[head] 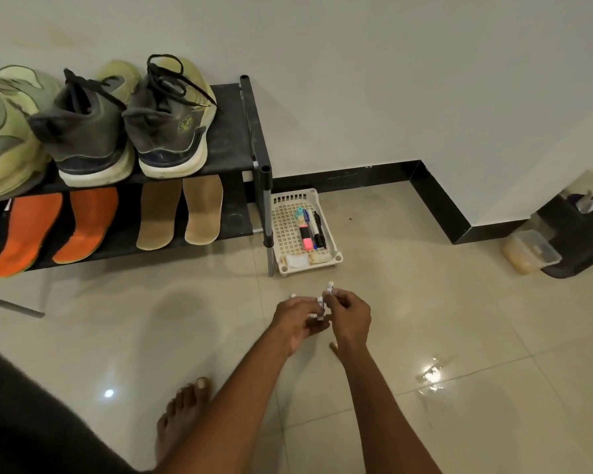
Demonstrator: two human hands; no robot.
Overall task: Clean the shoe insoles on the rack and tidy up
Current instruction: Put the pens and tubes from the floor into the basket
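Two orange insoles (28, 230) and two tan insoles (180, 212) lie on the lower shelf of a black shoe rack (250, 131). A grey pair of shoes (124, 121) and a pale green shoe (4, 131) stand on its top shelf. Low over the floor, my left hand (297, 319) holds small white stick-like items (320, 307). My right hand (348, 313) pinches another small white item (329, 288) just above them. The two hands are close together, in front of a white plastic basket (285, 230).
The basket stands on the tiled floor beside the rack's right leg and holds pens, a pink highlighter and small white pieces. A clear plastic box (531, 251) sits by a dark object at the right. My bare foot (182, 419) rests on the floor at the bottom.
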